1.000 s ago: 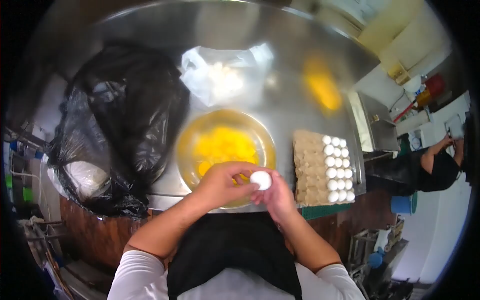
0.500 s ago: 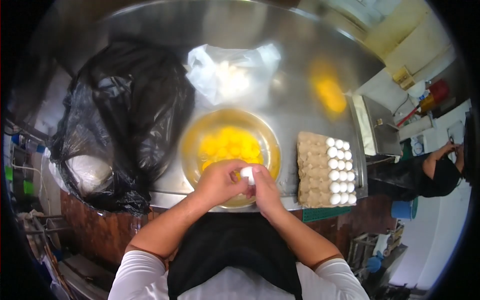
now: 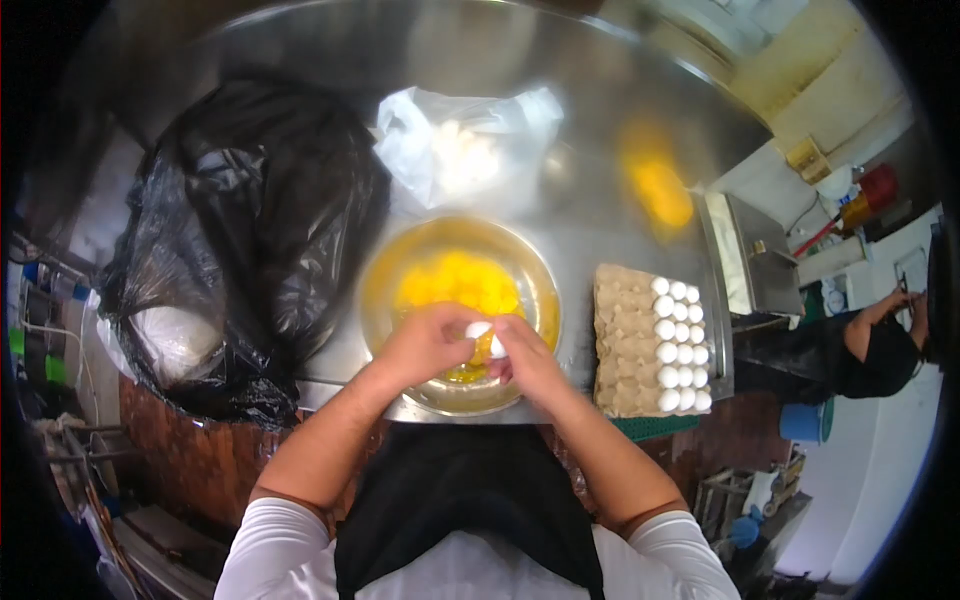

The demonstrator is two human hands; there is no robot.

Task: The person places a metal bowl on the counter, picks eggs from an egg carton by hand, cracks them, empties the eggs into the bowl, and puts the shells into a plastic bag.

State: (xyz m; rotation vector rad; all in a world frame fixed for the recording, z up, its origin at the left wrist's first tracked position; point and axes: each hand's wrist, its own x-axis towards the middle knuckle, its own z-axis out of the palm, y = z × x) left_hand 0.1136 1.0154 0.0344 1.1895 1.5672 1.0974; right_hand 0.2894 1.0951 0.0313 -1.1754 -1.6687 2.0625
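Above the near half of a wide metal bowl (image 3: 543, 290), my two hands hold the parted halves of a white egg. My left hand (image 3: 428, 345) pinches one eggshell half (image 3: 478, 329), tilted toward the right. In my right hand (image 3: 530, 362) is the other eggshell half (image 3: 497, 347), its fingers curled round it. Several yellow yolks (image 3: 460, 282) lie in clear egg white in the bowl. Just right of the bowl stands a cardboard egg tray (image 3: 625, 340), with white eggs (image 3: 684, 354) in its right-hand columns and bare cups on the left.
A large black plastic bag (image 3: 270, 220) fills the left of the steel table (image 3: 585, 190). Behind the bowl sits a white plastic bag (image 3: 465, 150) with pale pieces and shells inside. Another person (image 3: 880, 345) stands at far right, beside a blue bucket (image 3: 806, 421).
The egg, whole-looking between my fingers before, is now split into two shell halves. My hands have moved slightly apart and forward over the bowl.
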